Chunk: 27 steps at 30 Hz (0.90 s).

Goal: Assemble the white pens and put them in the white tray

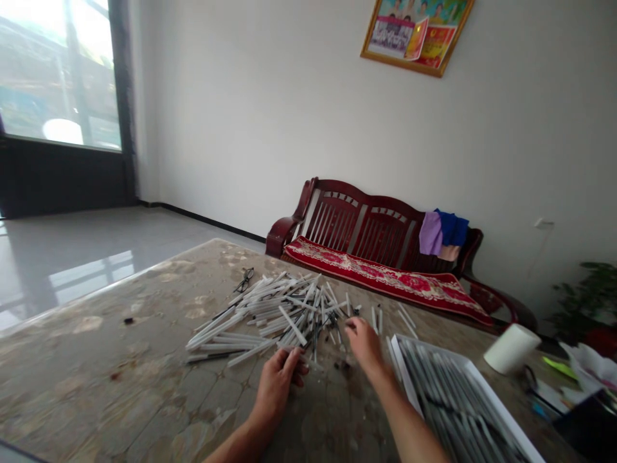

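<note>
A loose pile of slim white pen-like tubes lies on the table, with a few black ones among them. At its near edge is my left hand, fingers curled and thumb against them; whatever they hold is too small to make out. My right hand is at the pile's right side, its fingertips pinched together close to small black pieces. What sits in that pinch cannot be made out. Beside my right forearm stands a white tray filled with rows of grey pen-like sticks.
The patterned table holds black-framed glasses behind the pile and a white roll right of the tray. Papers lie at the far right. Beyond the table stands a dark red wooden bench.
</note>
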Motion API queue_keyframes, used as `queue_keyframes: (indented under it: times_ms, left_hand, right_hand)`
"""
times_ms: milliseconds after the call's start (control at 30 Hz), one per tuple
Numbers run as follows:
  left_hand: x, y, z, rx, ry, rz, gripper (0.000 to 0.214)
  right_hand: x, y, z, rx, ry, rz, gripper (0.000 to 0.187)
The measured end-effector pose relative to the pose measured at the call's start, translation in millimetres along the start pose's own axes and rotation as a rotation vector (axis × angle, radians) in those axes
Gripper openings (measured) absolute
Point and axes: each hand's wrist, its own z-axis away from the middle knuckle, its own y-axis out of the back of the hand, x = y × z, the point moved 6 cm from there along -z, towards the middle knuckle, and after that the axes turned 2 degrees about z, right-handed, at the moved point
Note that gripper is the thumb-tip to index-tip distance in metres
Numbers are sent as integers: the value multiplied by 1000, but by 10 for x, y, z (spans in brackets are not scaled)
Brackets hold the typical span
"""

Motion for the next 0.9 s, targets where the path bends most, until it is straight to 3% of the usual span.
queue_keyframes:
  times_ms: [133,300,467,633,733,900]
  left_hand:
    - [-25,-4,-6,4,13,9,45]
    - [10,8,2,3,-58,73,34]
    - [20,12,1,-10,-74,85,31]
    - [-38,57,-23,25,-5,194,39]
    - [-44,86,-28,57,28,279,39]
    - [-7,113,-14,96,60,378,32]
  right_hand:
    - [362,-92,-360,-43,-130,142,25]
    - [351,-223,-470,-128,-126,248,32]
    - [314,-180,-304,-161,-112,302,39]
    - [514,-51,101,-161,-135,306,32]
    - [633,-26,363,-105,-106,125,28]
    - [595,-58,803,-7,-98,-446,28]
